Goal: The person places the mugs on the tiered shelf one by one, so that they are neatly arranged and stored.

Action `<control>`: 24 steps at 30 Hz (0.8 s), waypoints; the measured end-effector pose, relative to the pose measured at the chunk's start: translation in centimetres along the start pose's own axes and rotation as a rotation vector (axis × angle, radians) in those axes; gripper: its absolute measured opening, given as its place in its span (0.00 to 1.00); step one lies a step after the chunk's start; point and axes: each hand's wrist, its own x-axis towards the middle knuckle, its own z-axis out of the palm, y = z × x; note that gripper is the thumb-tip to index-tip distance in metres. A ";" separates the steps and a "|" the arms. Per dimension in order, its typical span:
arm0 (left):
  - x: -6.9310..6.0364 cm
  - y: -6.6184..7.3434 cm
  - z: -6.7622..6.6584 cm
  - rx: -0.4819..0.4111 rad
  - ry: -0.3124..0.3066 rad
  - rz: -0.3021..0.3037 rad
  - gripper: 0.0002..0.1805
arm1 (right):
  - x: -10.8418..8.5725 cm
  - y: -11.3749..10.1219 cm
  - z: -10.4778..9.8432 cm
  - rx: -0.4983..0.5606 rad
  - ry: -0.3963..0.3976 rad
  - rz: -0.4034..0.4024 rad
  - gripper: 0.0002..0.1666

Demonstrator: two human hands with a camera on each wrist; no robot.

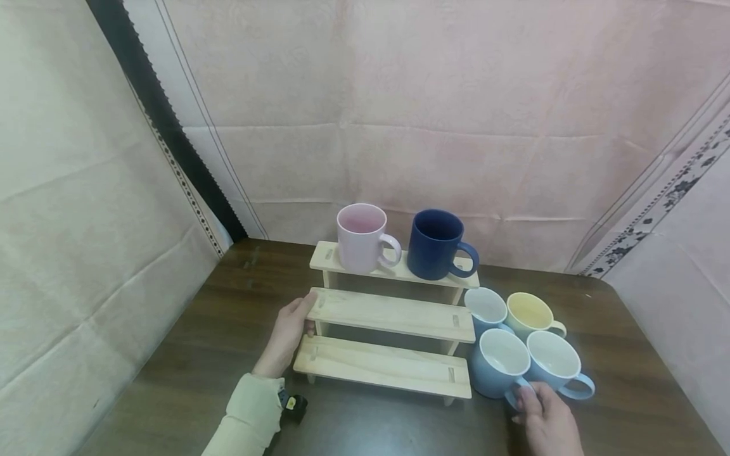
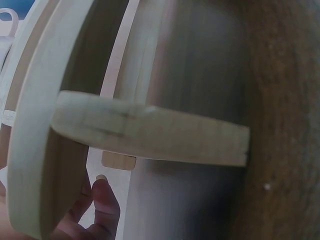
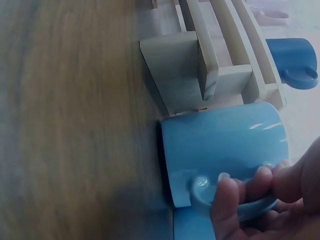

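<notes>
A three-tier wooden shelf stands mid-table. My left hand grips the left end of its middle board, thumb on top. In the left wrist view, fingers show beyond the board's edge, beside a wooden leg. At the shelf's right end, my right hand pinches the handle of a light blue mug. The right wrist view shows this mug upright, with fingers and thumb around its handle. Whether its base touches the table I cannot tell.
On the top board stand a pale pink mug and a navy mug. Crowded around the held mug are a yellow mug and two more blue mugs, one behind and one at right. Cloth walls enclose the brown table.
</notes>
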 end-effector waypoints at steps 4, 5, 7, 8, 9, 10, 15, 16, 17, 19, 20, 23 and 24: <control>-0.1 0.1 0.1 -0.011 -0.001 0.006 0.25 | -0.2 0.0 0.2 -0.010 0.041 -0.017 0.18; -0.1 0.1 0.1 -0.012 -0.002 0.008 0.25 | -0.2 0.0 0.3 -0.017 0.057 -0.018 0.18; -0.1 0.1 0.1 -0.015 -0.002 0.011 0.25 | -0.3 0.0 0.4 -0.019 0.089 -0.030 0.18; -0.2 0.1 0.0 -0.018 -0.002 0.013 0.25 | -0.4 0.0 0.5 -0.019 0.104 -0.028 0.18; -0.1 0.1 0.0 -0.019 -0.003 0.014 0.25 | -0.5 -0.1 0.5 -0.011 0.109 -0.019 0.18; -0.1 0.1 0.0 -0.018 -0.003 0.016 0.25 | -0.6 -0.1 0.6 -0.003 0.112 -0.010 0.18; 0.0 0.0 0.0 -0.016 -0.002 0.010 0.25 | -0.8 -0.1 0.5 0.039 0.110 0.019 0.19; 0.0 0.0 0.0 -0.013 -0.003 0.010 0.25 | -0.8 -0.1 0.4 0.036 0.111 0.023 0.19; 0.0 0.0 0.0 -0.014 -0.003 0.006 0.25 | -0.8 -0.1 0.4 0.032 0.112 0.025 0.19; -0.1 0.0 0.0 -0.013 -0.002 0.004 0.25 | -0.8 0.0 0.4 0.016 0.112 0.026 0.19; -0.1 0.0 0.0 -0.011 -0.003 0.004 0.24 | -0.8 0.0 0.4 0.011 0.110 0.029 0.19; -0.1 0.0 0.0 -0.011 -0.001 0.004 0.24 | -0.8 0.2 0.3 -0.012 0.124 0.000 0.18; 0.0 0.0 0.0 -0.011 -0.001 0.005 0.24 | -0.8 0.3 0.3 -0.013 0.127 -0.009 0.18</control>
